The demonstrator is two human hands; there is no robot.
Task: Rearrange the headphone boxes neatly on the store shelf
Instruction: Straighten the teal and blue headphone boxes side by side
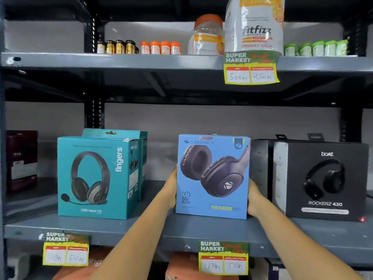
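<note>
A blue Zebronics headphone box (213, 176) stands upright at the middle of the grey shelf (153, 233). My left hand (171, 188) presses its left side and my right hand (254, 199) presses its right side, so both grip it. To its left stands a teal Fingers box (94, 177) with a second teal box (113, 133) behind it. At the right a black Boat box (327, 180) faces forward, with another black box (260, 168) behind it, close to the blue box.
A dark red box (21, 160) sits at the far left of the shelf. Price tags (223, 257) hang from the shelf's front edge. The upper shelf (121, 61) carries small bottles, jars and a large Fitfizz tub (255, 27). Orange boxes show below.
</note>
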